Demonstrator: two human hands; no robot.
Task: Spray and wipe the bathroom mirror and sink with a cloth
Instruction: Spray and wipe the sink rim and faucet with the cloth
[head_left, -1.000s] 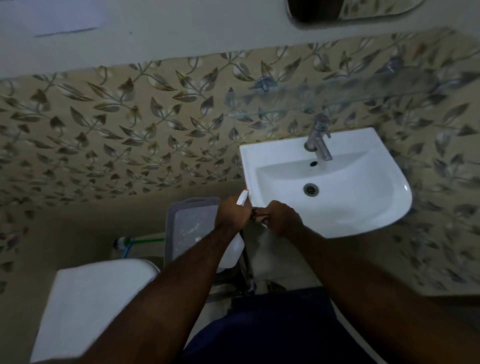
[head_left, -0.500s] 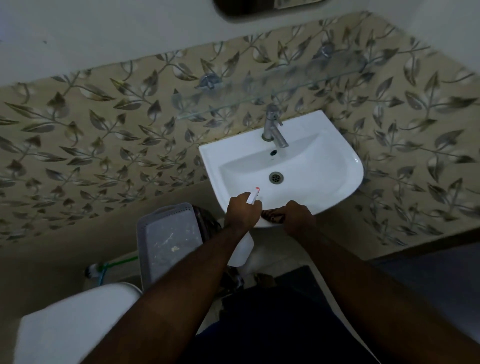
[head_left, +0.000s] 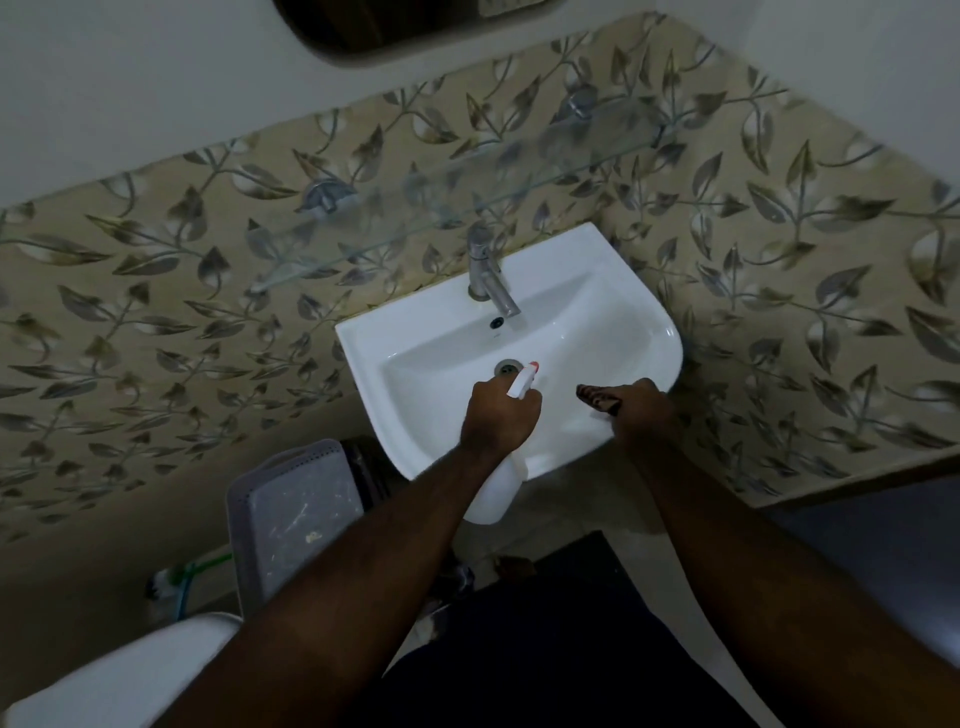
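Hands (head_left: 500, 413) over sink (head_left: 639, 332) front rim

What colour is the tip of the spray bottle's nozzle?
Red or orange-red, on an otherwise white spray bottle held in the left hand; seen in the head view, the only one.

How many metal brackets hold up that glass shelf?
2: one bracket on the wall left of the tap, the other up and to the right. More may be hidden in the blur.

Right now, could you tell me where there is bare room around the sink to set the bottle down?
The sink rim is bare either side of the tap, and the glass shelf holds nothing. The front is crowded by both hands.
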